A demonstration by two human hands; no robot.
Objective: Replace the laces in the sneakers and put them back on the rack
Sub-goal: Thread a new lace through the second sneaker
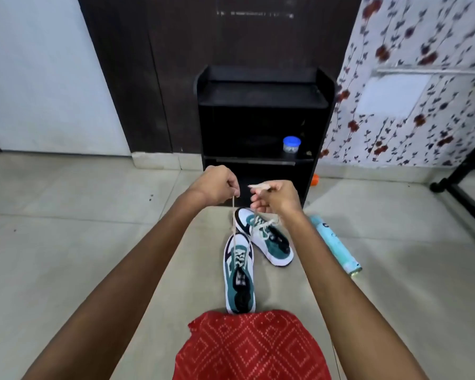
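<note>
Here, left hand (217, 185) and right hand (279, 198) each pinch pale lace (258, 186) in curled fingers (232, 187) (raised) above the sneakers (239, 272).

Under me lies a pale tiled floor (66, 256), evenly lit. Ahead rises a dark brown wooden panel (148, 64), with a plain white wall (39, 78) to its left. A black rack (261, 97) stands against the panel. On my right hangs a white cloth with red flowers (409, 37), and beside it a black metal frame (466, 171) stands on the floor.
</note>
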